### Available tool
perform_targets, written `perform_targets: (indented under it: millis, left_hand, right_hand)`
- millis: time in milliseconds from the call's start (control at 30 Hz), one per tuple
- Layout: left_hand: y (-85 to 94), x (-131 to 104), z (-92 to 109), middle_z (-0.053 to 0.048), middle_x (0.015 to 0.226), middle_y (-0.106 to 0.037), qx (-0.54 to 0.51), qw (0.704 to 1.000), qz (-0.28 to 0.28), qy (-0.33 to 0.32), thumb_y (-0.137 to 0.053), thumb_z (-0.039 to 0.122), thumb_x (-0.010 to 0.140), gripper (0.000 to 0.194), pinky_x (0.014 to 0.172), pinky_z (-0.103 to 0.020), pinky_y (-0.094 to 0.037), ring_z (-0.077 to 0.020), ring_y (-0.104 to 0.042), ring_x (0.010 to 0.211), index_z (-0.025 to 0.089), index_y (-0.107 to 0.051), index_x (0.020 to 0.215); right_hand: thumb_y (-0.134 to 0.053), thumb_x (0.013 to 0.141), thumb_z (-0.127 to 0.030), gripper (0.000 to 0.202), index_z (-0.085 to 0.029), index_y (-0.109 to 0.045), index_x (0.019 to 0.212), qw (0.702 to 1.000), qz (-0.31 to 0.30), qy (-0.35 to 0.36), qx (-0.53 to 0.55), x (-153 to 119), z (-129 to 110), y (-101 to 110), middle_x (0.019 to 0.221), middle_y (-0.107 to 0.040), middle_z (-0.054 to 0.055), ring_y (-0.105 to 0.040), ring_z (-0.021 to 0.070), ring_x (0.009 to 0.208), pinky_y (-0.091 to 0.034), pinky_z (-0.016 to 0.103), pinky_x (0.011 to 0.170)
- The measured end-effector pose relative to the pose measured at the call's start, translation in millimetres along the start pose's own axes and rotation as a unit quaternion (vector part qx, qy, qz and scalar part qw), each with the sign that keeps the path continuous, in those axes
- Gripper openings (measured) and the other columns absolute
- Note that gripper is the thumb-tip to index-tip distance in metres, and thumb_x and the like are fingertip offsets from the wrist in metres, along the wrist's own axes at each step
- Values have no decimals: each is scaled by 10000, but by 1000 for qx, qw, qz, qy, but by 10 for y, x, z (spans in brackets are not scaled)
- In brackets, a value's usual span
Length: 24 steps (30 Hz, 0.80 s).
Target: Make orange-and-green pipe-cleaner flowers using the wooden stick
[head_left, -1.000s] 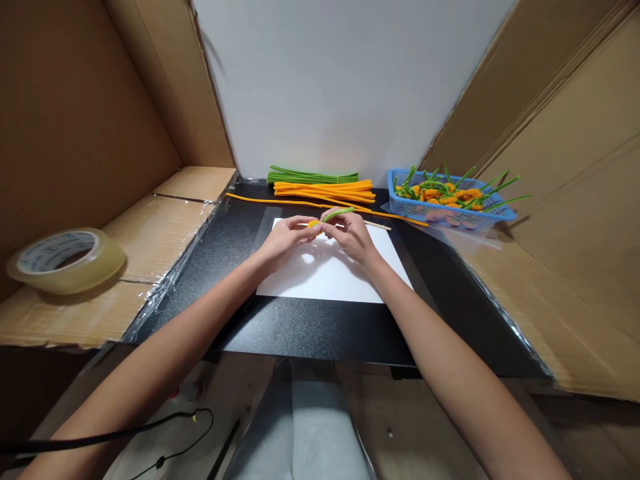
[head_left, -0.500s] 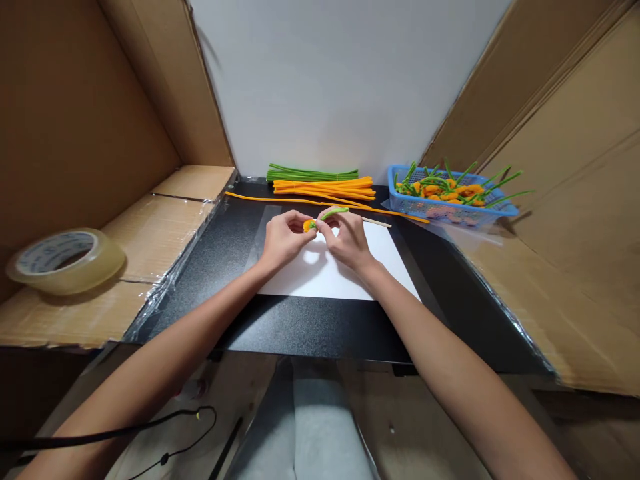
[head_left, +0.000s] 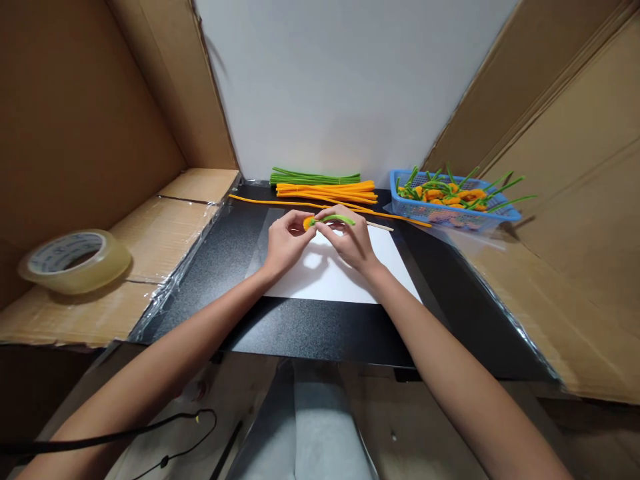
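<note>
Above the white sheet [head_left: 325,273], my left hand [head_left: 287,241] pinches a small orange pipe-cleaner piece [head_left: 308,223] between thumb and fingertips. A green stem [head_left: 340,218] runs from it to the right and curves over my right hand [head_left: 351,243]. The right thumb and index finger are closed on the stem's base, close beside the orange part. Both sets of fingertips nearly meet. Behind the hands lie a bundle of orange pipe cleaners [head_left: 327,193], a green bundle [head_left: 315,178] and a long loose orange one [head_left: 400,219].
A blue basket [head_left: 450,215] at the back right holds several orange and green pieces. A thin wooden stick [head_left: 381,227] lies behind my right hand. On the cardboard at left sits a tape roll [head_left: 107,263]. Cardboard walls flank the black table [head_left: 300,330].
More of the green stem now shows, reaching further right over my right hand. The hands stay together around the piece. The view has shifted slightly.
</note>
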<state>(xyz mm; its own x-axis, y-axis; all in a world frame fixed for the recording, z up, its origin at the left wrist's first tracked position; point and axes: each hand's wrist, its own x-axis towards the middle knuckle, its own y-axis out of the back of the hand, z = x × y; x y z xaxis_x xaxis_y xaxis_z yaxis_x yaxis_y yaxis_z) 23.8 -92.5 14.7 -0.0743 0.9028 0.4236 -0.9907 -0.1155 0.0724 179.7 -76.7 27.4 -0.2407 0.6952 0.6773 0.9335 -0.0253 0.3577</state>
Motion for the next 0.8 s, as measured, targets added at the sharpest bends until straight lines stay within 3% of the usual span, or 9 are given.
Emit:
perform_targets:
  millis: [133,233,367,467,633,733,800]
  left_hand:
    - [36,76,-29,-68,962,-752,-115,988,-49,90,-767,329,695,330,687,-262,-532,-160,-670,807,161,-743,979]
    - [23,82,-29,-63,900,-754,-148,980,-57,117,-788,340,678,341,690,-270,-533,-165,-674,798,164,-753,968]
    - [-40,44,-26,-63,900,-752,-153,981,-26,115,-786,333,685,297,731,-293,-547,-163,-679,792,164,-749,926]
    - [-93,5,-21,-67,942,-742,-150,985,13,88,-765,332,714,286,781,-312,-560,-161,-682,824,163,-729,943]
    - [-150,-59,3,-59,961,-720,-139,988,67,32,-740,321,748,272,844,-324,-571,-168,-683,880,171,-698,971]
    - [-142,-57,-7,-58,968,-719,-141,987,71,32,-735,322,756,268,835,-321,-571,-172,-683,891,178,-693,978]
    - [-116,-28,-22,-56,965,-721,-162,983,63,51,-730,311,753,257,823,-321,-567,-169,-683,884,186,-692,973]
  right_hand:
    - [-720,843,-405,194,-222,-738,903,998,-27,-18,58,12,66,63,950,-724,57,-696,198,849,-583,335,744]
    - [-721,843,-422,215,-209,-746,860,998,-15,-22,58,9,90,61,882,-723,55,-689,184,762,-571,327,702]
    - [-700,858,-434,242,-203,-729,792,999,23,-19,11,4,56,19,762,-700,37,-652,171,657,-539,322,637]
    - [-694,863,-411,235,-206,-686,748,996,75,-15,-41,-13,-22,-79,759,-698,36,-644,183,686,-528,335,670]
    - [-649,886,-313,184,-212,-602,740,978,187,-83,-45,-82,-123,-326,769,-676,25,-641,184,726,-526,330,713]
    - [-653,887,-322,187,-207,-589,755,977,187,-99,-10,-88,-99,-360,794,-668,27,-641,176,748,-528,319,725]
    - [-666,885,-384,216,-206,-603,780,987,138,-77,22,-63,-54,-302,826,-673,31,-649,176,780,-535,315,735]
